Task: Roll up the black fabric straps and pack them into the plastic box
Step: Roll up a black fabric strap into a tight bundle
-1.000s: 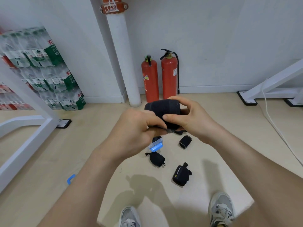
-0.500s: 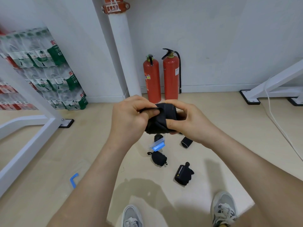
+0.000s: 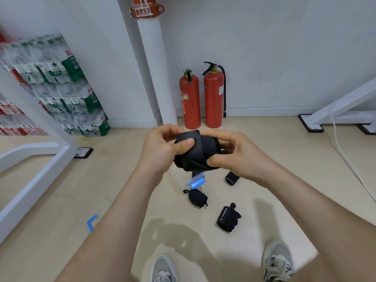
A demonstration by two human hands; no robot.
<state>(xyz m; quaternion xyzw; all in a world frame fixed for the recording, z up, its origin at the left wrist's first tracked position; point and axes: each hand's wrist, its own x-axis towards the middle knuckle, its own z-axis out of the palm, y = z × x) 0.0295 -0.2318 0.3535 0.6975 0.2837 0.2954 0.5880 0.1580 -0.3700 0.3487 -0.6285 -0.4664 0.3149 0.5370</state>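
Note:
Both hands hold one rolled black fabric strap [image 3: 200, 152] in mid-air above the floor. My left hand [image 3: 162, 148] pinches the strap's loose end flap with thumb and fingers. My right hand [image 3: 236, 154] grips the roll's right side. Below them on the floor lies a clear plastic box with a blue clip [image 3: 195, 181], partly hidden by the roll. Three more black straps lie on the floor: a small roll [image 3: 231, 178], a bundled one [image 3: 197, 198] and one with yellow print [image 3: 226, 217].
Two red fire extinguishers [image 3: 201, 98] stand by the wall beside a white pipe [image 3: 154, 64]. Packs of water bottles [image 3: 61, 88] are stacked left behind a white frame [image 3: 38, 174]. A blue clip [image 3: 91, 222] lies on the floor. My shoes [image 3: 277, 261] are below.
My left hand has moved from under the roll to its top left and now pinches the end flap. The roll has turned slightly in my hands.

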